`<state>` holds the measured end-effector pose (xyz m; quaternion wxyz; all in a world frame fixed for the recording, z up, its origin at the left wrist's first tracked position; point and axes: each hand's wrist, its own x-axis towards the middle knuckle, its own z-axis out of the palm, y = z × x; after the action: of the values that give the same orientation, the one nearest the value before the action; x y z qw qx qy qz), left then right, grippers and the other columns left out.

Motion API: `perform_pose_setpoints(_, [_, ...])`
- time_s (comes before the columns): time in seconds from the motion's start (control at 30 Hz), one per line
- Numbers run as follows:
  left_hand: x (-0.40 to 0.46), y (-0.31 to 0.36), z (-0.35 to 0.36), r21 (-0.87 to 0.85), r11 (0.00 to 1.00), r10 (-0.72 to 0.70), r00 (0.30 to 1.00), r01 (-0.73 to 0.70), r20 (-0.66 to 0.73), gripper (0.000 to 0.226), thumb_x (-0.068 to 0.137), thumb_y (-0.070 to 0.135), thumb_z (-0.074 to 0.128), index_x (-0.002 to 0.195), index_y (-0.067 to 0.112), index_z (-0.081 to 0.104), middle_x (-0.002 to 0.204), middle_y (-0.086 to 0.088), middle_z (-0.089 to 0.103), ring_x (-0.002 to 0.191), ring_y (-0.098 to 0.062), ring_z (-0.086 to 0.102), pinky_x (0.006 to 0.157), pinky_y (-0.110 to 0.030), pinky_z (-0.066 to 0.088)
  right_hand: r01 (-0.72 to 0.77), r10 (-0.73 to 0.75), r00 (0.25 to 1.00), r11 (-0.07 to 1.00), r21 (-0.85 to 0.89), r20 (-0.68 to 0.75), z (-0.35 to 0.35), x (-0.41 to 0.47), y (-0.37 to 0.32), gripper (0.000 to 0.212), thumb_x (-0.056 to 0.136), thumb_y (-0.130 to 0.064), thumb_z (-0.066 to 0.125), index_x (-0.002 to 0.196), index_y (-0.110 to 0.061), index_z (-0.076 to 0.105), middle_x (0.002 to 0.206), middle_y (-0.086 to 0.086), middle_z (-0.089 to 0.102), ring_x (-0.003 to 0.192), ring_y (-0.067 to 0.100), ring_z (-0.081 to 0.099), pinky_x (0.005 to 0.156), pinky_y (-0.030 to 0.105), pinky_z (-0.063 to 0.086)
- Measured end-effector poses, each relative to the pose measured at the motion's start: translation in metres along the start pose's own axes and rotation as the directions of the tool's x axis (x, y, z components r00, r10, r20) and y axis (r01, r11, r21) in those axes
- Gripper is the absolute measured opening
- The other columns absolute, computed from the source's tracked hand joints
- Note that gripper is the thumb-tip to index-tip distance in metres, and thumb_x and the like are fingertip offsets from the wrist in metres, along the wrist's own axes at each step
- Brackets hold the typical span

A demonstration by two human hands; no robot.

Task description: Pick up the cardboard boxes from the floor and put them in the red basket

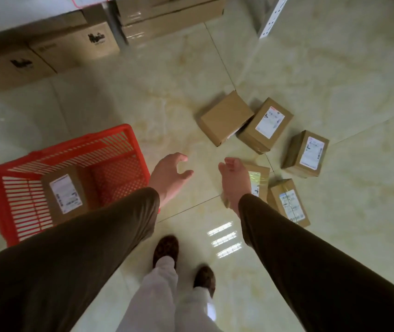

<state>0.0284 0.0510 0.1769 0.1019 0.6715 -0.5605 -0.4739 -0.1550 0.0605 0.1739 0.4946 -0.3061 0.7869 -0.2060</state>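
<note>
glossy pale marble-tiled floor (167, 87) mirrors ceiling lights; stacked brown cartons (71, 44) beneath shelving.

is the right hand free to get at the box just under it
Probably yes: the right hand is open and empty, directly over the nearest box, with nothing between them; neighbouring boxes lie to the side.

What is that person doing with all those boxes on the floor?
A person is gathering small cardboard boxes into a red basket. One labelled box already sits inside it. Five more boxes lie on the tiled floor to the right, the nearest one partly hidden behind the right hand. Both the left hand and the right are open and empty, reaching out.
</note>
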Motion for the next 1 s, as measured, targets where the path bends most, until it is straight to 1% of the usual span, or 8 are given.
perform_pose_setpoints(0.2, [0.051, 0.027, 0.023, -0.004, 0.999, -0.047, 0.999, 0.047, -0.009, 0.047, 0.095, 0.037, 0.068, 0.138, 0.022, 0.056, 0.146, 0.006, 0.055, 0.134, -0.014, 0.049, 0.107, -0.025, 0.033, -0.067, 0.063, 0.997, 0.993, 0.094, 0.043, -0.015, 0.057, -0.01, 0.041, 0.102, -0.033, 0.054, 0.14, -0.019, 0.055, 0.126, -0.003, 0.062, 0.111, 0.019, 0.058, 0.09, 0.033, 0.043])
perform_pose_setpoints(0.4, [0.107, 0.044, 0.058, -0.022, 0.995, -0.101, 0.994, 0.1, -0.044, 0.05, 0.096, 0.038, 0.066, 0.142, 0.023, 0.053, 0.148, 0.007, 0.052, 0.136, -0.014, 0.047, 0.104, -0.022, 0.029, -0.129, 0.118, 0.985, 0.988, 0.088, 0.123, -0.037, 0.118, -0.005, 0.05, 0.103, -0.03, 0.052, 0.15, -0.015, 0.046, 0.145, 0.005, 0.057, 0.124, 0.022, 0.055, 0.11, 0.04, 0.044])
perform_pose_setpoints(0.53, [0.145, 0.042, 0.076, -0.065, 0.988, -0.145, 0.988, 0.141, -0.057, 0.058, 0.097, 0.037, 0.066, 0.149, 0.022, 0.046, 0.153, 0.005, 0.048, 0.14, -0.016, 0.045, 0.113, -0.029, 0.032, -0.155, 0.146, 0.974, 0.987, 0.04, 0.172, -0.044, 0.161, 0.002, 0.053, 0.107, -0.028, 0.047, 0.157, -0.012, 0.039, 0.154, 0.01, 0.051, 0.139, 0.028, 0.05, 0.118, 0.044, 0.038])
perform_pose_setpoints(0.67, [0.187, 0.032, 0.089, -0.045, 0.99, -0.139, 0.989, 0.136, -0.053, 0.064, 0.097, 0.037, 0.066, 0.154, 0.022, 0.04, 0.159, 0.002, 0.042, 0.144, -0.02, 0.041, 0.117, -0.034, 0.032, -0.187, 0.173, 0.953, 0.982, 0.035, 0.25, -0.035, 0.2, 0.013, 0.055, 0.109, -0.027, 0.042, 0.156, -0.001, 0.035, 0.159, 0.025, 0.041, 0.145, 0.043, 0.041, 0.118, 0.053, 0.036])
perform_pose_setpoints(0.77, [0.225, 0.026, 0.097, -0.024, 0.991, -0.136, 0.989, 0.135, -0.065, 0.066, 0.098, 0.035, 0.064, 0.156, 0.021, 0.036, 0.16, 0.0, 0.039, 0.146, -0.021, 0.037, 0.117, -0.032, 0.029, -0.229, 0.202, 0.941, 0.971, 0.071, 0.272, -0.025, 0.229, 0.018, 0.056, 0.11, -0.028, 0.043, 0.157, 0.0, 0.034, 0.16, 0.025, 0.039, 0.147, 0.042, 0.04, 0.117, 0.052, 0.036])
perform_pose_setpoints(0.9, [0.274, 0.022, 0.107, -0.057, 0.988, -0.146, 0.985, 0.142, -0.086, 0.065, 0.099, 0.03, 0.065, 0.156, 0.022, 0.035, 0.158, 0.001, 0.04, 0.141, -0.018, 0.041, 0.102, -0.012, 0.027, -0.285, 0.239, 0.923, 0.951, 0.12, 0.3, -0.011, 0.266, 0.021, 0.055, 0.108, -0.026, 0.045, 0.155, 0.0, 0.035, 0.16, 0.024, 0.04, 0.146, 0.041, 0.041, 0.115, 0.049, 0.038])
perform_pose_setpoints(0.97, [0.298, 0.02, 0.111, -0.087, 0.986, -0.149, 0.985, 0.141, -0.09, 0.059, 0.099, 0.023, 0.064, 0.153, 0.018, 0.041, 0.143, 0.006, 0.053, 0.127, -0.013, 0.049, 0.083, 0.006, 0.028, -0.313, 0.261, 0.916, 0.94, 0.135, 0.306, -0.004, 0.282, 0.024, 0.054, 0.108, -0.024, 0.046, 0.154, 0.002, 0.036, 0.159, 0.025, 0.04, 0.146, 0.042, 0.041, 0.115, 0.05, 0.038])
perform_pose_setpoints(1.0, [0.308, 0.018, 0.113, -0.088, 0.985, -0.153, 0.985, 0.145, -0.082, 0.057, 0.099, 0.022, 0.063, 0.152, 0.017, 0.042, 0.139, 0.007, 0.055, 0.124, -0.013, 0.049, 0.077, 0.008, 0.029, -0.328, 0.271, 0.911, 0.934, 0.145, 0.311, -0.001, 0.289, 0.026, 0.055, 0.108, -0.023, 0.046, 0.155, 0.002, 0.035, 0.16, 0.025, 0.039, 0.147, 0.041, 0.04, 0.117, 0.05, 0.038])
